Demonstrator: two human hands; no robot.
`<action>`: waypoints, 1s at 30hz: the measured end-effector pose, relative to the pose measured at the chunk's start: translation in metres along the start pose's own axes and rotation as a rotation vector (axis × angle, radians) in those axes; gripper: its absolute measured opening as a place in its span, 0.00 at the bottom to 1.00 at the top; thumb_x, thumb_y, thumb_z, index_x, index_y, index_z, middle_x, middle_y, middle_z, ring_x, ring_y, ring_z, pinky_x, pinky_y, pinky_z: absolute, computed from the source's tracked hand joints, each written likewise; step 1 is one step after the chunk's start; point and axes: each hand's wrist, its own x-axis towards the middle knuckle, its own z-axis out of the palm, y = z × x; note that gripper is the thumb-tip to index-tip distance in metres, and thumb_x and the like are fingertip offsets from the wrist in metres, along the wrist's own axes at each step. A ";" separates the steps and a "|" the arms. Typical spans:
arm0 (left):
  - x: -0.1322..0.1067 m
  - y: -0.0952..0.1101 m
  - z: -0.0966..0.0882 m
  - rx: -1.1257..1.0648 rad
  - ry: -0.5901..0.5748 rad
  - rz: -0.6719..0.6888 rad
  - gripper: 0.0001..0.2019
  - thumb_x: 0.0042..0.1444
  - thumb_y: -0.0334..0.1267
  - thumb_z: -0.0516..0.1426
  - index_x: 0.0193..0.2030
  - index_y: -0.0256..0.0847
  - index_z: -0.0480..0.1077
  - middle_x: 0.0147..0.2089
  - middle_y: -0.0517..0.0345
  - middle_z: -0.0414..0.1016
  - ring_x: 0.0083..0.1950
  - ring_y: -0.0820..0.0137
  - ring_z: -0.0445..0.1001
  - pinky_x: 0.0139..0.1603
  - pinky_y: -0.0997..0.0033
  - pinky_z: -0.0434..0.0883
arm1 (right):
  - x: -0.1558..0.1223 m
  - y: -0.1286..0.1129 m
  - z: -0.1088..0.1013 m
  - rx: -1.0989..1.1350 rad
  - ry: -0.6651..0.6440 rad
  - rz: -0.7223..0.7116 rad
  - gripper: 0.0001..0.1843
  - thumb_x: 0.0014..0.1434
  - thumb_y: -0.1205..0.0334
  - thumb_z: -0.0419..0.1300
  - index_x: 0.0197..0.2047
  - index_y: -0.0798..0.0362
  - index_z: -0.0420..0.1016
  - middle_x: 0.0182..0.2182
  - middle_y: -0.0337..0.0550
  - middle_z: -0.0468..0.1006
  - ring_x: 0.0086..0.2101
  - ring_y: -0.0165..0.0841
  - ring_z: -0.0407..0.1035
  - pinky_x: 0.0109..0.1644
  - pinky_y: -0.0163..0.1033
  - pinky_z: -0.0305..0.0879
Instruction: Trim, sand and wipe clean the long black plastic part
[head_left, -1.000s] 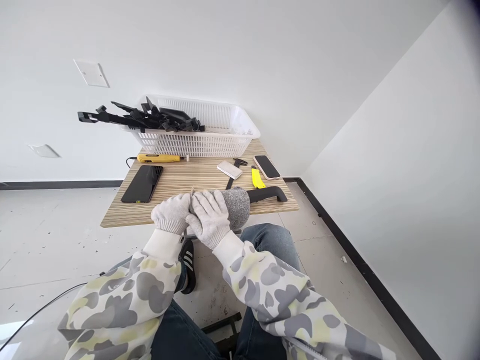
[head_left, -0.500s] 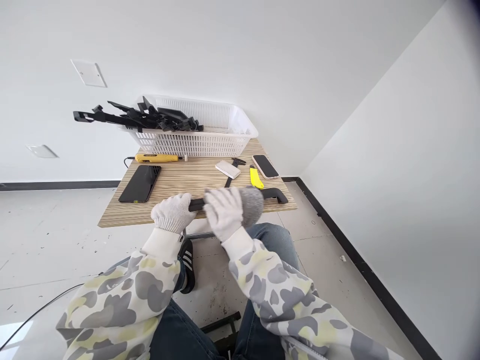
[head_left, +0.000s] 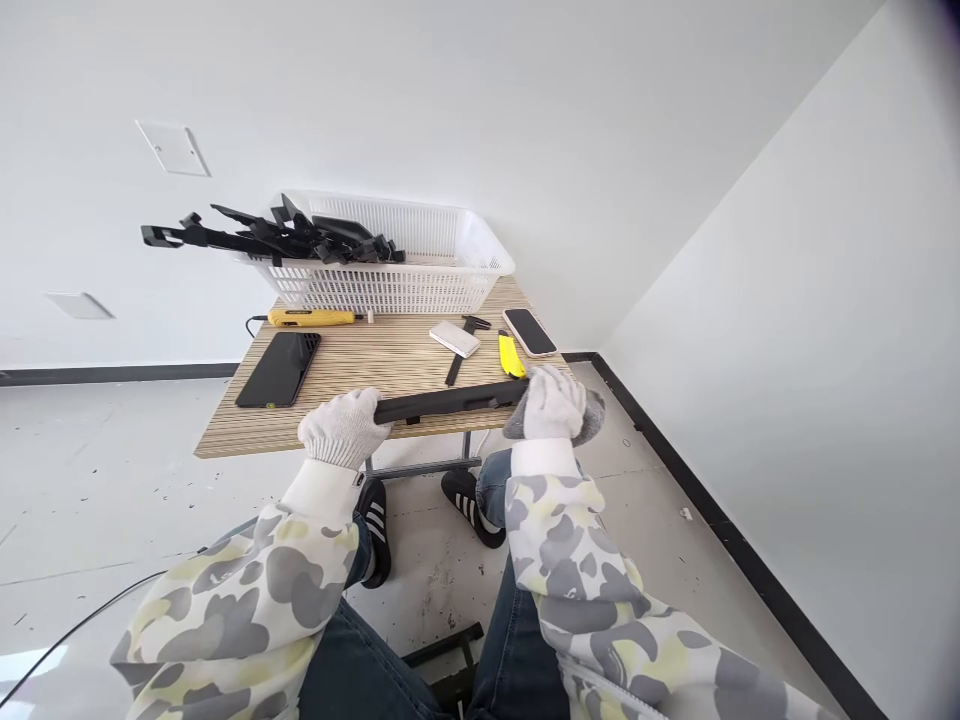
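A long black plastic bar (head_left: pixel 450 401) lies along the near edge of the small wooden table (head_left: pixel 352 365). My left hand (head_left: pixel 343 428), in a white knit glove, is closed round the bar's left end. Gloved as well, my right hand (head_left: pixel 553 403) is closed on a grey cloth (head_left: pixel 589 421) wrapped over the bar's right end.
A white basket (head_left: pixel 420 262) at the back of the table holds several black plastic parts that stick out to the left. On the table lie a dark tablet (head_left: pixel 279 368), a yellow tool (head_left: pixel 309 318), a white box (head_left: pixel 454 339), a yellow cutter (head_left: pixel 510 355) and a phone (head_left: pixel 529 332).
My right hand has slid the grey cloth along the bar from beside my left hand to its right end. My left hand has kept its grip.
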 end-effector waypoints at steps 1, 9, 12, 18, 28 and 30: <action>0.000 0.000 0.000 0.001 -0.004 0.005 0.15 0.60 0.48 0.51 0.40 0.42 0.75 0.41 0.47 0.82 0.40 0.49 0.81 0.31 0.61 0.66 | 0.004 0.008 -0.001 -0.015 -0.005 0.041 0.23 0.70 0.55 0.48 0.48 0.52 0.83 0.49 0.52 0.83 0.53 0.43 0.73 0.67 0.55 0.58; 0.000 -0.002 -0.005 0.031 -0.075 0.034 0.15 0.61 0.47 0.51 0.43 0.44 0.76 0.44 0.46 0.82 0.43 0.52 0.81 0.35 0.62 0.67 | 0.016 0.016 -0.015 -0.074 -0.137 0.186 0.22 0.66 0.49 0.51 0.39 0.53 0.82 0.36 0.52 0.83 0.38 0.41 0.73 0.46 0.43 0.65; 0.000 -0.004 -0.007 0.029 -0.089 0.055 0.14 0.60 0.47 0.52 0.44 0.45 0.76 0.45 0.47 0.82 0.43 0.52 0.81 0.35 0.62 0.67 | 0.024 0.020 -0.024 0.019 -0.167 0.235 0.25 0.66 0.47 0.50 0.29 0.54 0.80 0.29 0.52 0.80 0.32 0.38 0.71 0.38 0.40 0.62; 0.002 -0.007 -0.012 0.043 -0.093 0.111 0.13 0.58 0.47 0.55 0.42 0.45 0.75 0.42 0.48 0.81 0.45 0.50 0.80 0.37 0.60 0.68 | 0.033 0.012 -0.044 0.550 -0.106 0.559 0.25 0.58 0.45 0.57 0.24 0.58 0.79 0.19 0.49 0.77 0.25 0.38 0.71 0.32 0.41 0.66; 0.005 -0.005 -0.015 -0.003 -0.124 0.058 0.15 0.59 0.50 0.52 0.43 0.48 0.76 0.42 0.49 0.82 0.46 0.51 0.81 0.37 0.61 0.69 | 0.037 0.007 -0.049 0.760 0.091 0.588 0.26 0.65 0.39 0.50 0.35 0.52 0.77 0.27 0.46 0.79 0.34 0.43 0.77 0.40 0.48 0.75; 0.005 -0.005 -0.016 0.002 -0.124 0.078 0.15 0.58 0.50 0.53 0.43 0.47 0.75 0.43 0.49 0.82 0.47 0.51 0.81 0.38 0.61 0.69 | 0.042 0.009 -0.042 0.772 0.150 0.554 0.26 0.66 0.38 0.48 0.33 0.50 0.73 0.24 0.44 0.74 0.31 0.43 0.75 0.38 0.51 0.75</action>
